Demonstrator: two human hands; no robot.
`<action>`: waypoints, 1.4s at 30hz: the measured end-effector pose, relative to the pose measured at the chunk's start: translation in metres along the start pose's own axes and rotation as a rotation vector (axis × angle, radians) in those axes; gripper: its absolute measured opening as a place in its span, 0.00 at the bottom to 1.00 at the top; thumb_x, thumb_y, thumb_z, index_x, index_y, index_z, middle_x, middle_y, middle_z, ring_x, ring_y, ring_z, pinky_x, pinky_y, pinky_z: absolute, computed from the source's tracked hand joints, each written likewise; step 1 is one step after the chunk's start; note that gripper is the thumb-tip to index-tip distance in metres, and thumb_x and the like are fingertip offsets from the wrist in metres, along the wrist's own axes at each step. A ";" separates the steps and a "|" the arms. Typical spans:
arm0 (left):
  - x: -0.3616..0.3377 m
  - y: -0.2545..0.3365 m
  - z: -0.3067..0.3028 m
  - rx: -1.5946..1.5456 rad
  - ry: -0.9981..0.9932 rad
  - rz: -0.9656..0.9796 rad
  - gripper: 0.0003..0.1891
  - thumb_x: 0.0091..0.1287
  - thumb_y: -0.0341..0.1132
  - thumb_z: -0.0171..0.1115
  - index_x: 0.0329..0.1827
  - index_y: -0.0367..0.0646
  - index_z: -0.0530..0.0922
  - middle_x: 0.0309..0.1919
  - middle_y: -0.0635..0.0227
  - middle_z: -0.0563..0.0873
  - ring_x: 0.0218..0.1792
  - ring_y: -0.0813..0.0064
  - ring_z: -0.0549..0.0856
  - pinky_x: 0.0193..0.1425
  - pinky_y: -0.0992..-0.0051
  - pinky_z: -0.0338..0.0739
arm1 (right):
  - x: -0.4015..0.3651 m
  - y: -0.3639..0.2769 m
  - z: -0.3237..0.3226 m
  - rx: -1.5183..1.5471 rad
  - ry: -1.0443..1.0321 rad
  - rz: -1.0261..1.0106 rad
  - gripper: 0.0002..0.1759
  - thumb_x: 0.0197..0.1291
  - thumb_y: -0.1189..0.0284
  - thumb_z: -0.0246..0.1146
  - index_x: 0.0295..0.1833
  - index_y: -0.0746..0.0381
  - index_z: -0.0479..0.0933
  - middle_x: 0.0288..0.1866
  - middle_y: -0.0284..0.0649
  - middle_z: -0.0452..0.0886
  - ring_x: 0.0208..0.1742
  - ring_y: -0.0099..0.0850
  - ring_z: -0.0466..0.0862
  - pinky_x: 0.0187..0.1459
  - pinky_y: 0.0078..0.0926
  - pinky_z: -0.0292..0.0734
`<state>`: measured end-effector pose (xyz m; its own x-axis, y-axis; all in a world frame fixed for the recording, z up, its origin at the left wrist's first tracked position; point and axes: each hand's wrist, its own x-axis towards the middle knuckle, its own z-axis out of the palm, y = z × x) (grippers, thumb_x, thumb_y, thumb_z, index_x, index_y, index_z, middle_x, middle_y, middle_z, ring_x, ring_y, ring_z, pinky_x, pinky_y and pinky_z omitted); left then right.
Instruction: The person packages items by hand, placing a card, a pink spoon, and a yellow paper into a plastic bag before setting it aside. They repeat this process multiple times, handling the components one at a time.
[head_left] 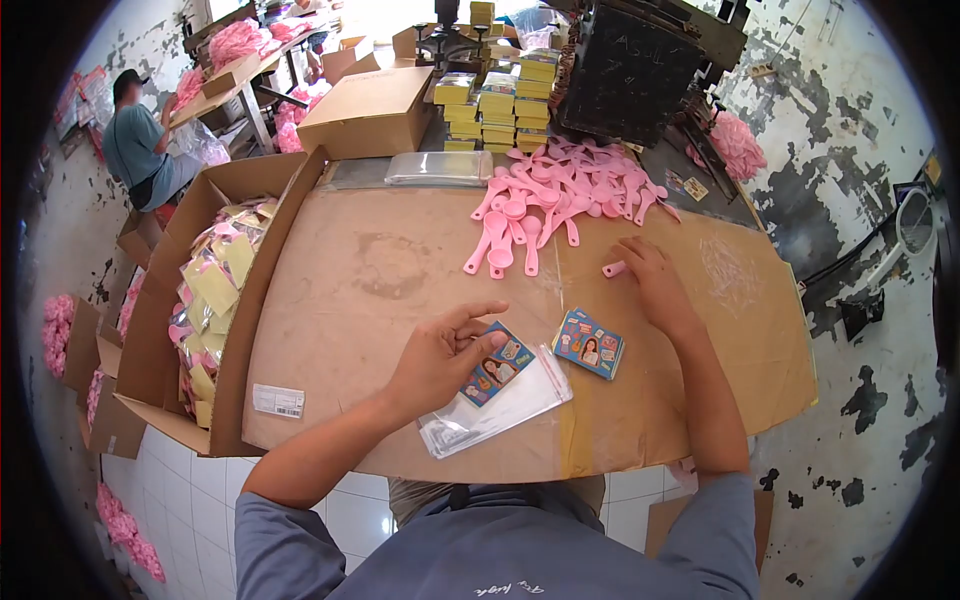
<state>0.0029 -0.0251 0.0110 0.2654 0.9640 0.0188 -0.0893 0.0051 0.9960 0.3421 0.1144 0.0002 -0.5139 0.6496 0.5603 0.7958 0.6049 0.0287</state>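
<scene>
My left hand [440, 355] pinches a blue printed card [497, 366] between thumb and fingers, above a stack of clear plastic bags [500, 420]. Right of the bags lies a small pile of matching cards [590, 345]. My right hand [655, 283] is closed on a pink spoon [614, 269]; one end sticks out past the fingertips and the rest is hidden. Beyond both hands a heap of pink plastic spoons [580, 190] spreads over the far part of the cardboard-covered table [340, 330].
An open carton [282, 255] at left holds packed bags. Behind stand a closed box [365, 110], a clear tray-like pack [438, 168], stacks of cards [497, 105] and a dark machine [630, 70]. A person [140, 140] sits at far left.
</scene>
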 end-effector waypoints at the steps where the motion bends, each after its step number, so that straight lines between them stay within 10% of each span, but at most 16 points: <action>1: 0.001 0.001 -0.002 -0.003 -0.011 -0.023 0.22 0.78 0.28 0.64 0.72 0.35 0.74 0.47 0.61 0.91 0.44 0.81 0.90 0.47 0.80 0.86 | -0.003 0.007 -0.002 0.023 -0.089 0.042 0.15 0.69 0.80 0.60 0.57 0.63 0.84 0.57 0.44 0.85 0.60 0.46 0.82 0.66 0.39 0.73; 6: 0.002 -0.004 0.000 -0.061 -0.040 -0.002 0.20 0.79 0.29 0.63 0.71 0.35 0.75 0.45 0.64 0.91 0.44 0.84 0.88 0.48 0.81 0.85 | -0.004 -0.002 -0.014 0.190 -0.398 0.208 0.18 0.70 0.81 0.59 0.62 0.64 0.81 0.55 0.42 0.85 0.58 0.39 0.83 0.64 0.36 0.73; 18: -0.003 -0.005 0.006 -0.053 -0.097 0.024 0.19 0.81 0.29 0.60 0.71 0.37 0.75 0.46 0.67 0.89 0.47 0.84 0.87 0.51 0.81 0.84 | 0.029 -0.105 -0.058 1.212 -0.418 0.490 0.20 0.82 0.65 0.53 0.70 0.62 0.76 0.37 0.27 0.70 0.36 0.18 0.71 0.39 0.16 0.68; 30: -0.008 0.000 0.005 -0.068 -0.106 0.001 0.17 0.79 0.28 0.63 0.68 0.33 0.78 0.50 0.61 0.91 0.51 0.80 0.89 0.55 0.78 0.86 | 0.043 -0.144 -0.061 1.641 -0.096 0.538 0.16 0.71 0.79 0.66 0.60 0.65 0.71 0.53 0.41 0.80 0.51 0.36 0.91 0.51 0.33 0.91; 42: -0.005 0.002 0.003 -0.075 -0.052 -0.034 0.17 0.81 0.34 0.62 0.65 0.32 0.81 0.48 0.64 0.92 0.46 0.85 0.88 0.51 0.81 0.84 | 0.022 -0.174 -0.040 1.420 0.109 0.349 0.20 0.74 0.80 0.64 0.67 0.65 0.68 0.60 0.43 0.78 0.61 0.37 0.88 0.57 0.30 0.87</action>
<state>0.0042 -0.0305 0.0129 0.3186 0.9479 -0.0089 -0.1505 0.0598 0.9868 0.2054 0.0052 0.0402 -0.2883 0.8566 0.4279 -0.1383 0.4050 -0.9038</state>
